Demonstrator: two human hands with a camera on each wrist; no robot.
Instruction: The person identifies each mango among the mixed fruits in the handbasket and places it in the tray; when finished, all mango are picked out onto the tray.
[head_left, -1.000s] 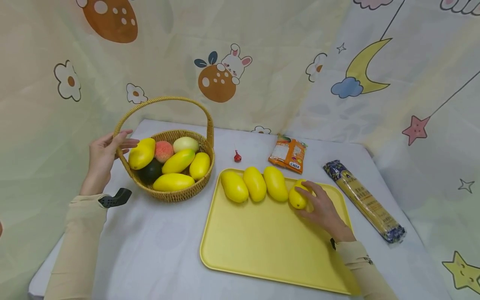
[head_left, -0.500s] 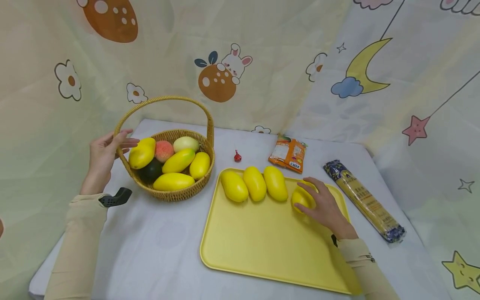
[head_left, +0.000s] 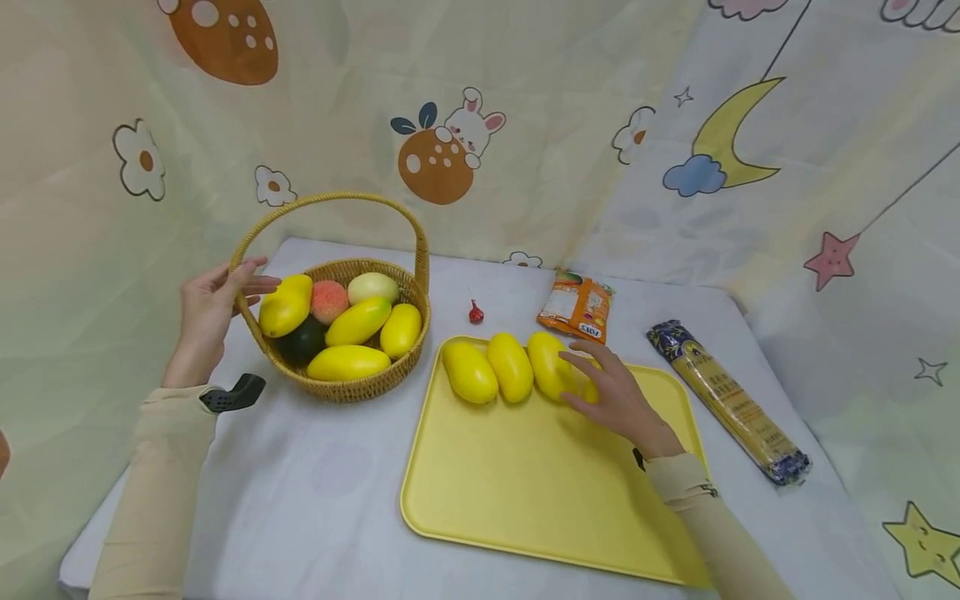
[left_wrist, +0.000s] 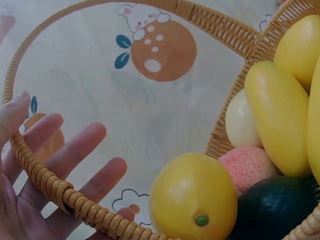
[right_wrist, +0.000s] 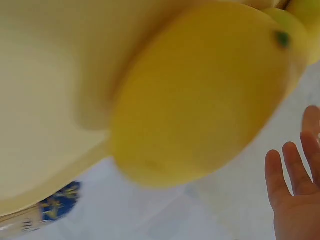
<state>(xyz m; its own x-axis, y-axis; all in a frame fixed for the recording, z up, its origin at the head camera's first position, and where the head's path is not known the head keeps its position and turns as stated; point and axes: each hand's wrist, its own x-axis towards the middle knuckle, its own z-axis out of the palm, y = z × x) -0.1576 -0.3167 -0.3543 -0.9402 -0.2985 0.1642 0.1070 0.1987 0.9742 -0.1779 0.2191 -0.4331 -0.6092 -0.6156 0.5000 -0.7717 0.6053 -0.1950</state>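
My left hand [head_left: 206,312] is at the side of the wicker basket [head_left: 360,390], fingers spread nearly straight behind the handle and thumb over it. In the basket lie several yellow mangoes [head_left: 348,363], a peach [head_left: 328,302], a pale green fruit [head_left: 372,287] and a dark green fruit [left_wrist: 275,207]. On the yellow tray [head_left: 517,483], mangoes [head_left: 510,367] stand side by side along the far edge. My right hand [head_left: 618,404] hovers over the rightmost mango [right_wrist: 195,100], mostly hiding it in the head view. In the right wrist view its fingers are extended, apart from that mango.
Behind the tray lie an orange snack packet [head_left: 576,307] and a small red object [head_left: 476,314]. A long noodle packet [head_left: 731,404] lies right of the tray. A printed cloth [head_left: 337,108] hangs behind the white table [head_left: 315,483].
My right hand first shifted slightly right with the rightmost mango, then moved left towards the other mangoes, with that mango now beside them. The left hand and basket stayed put.
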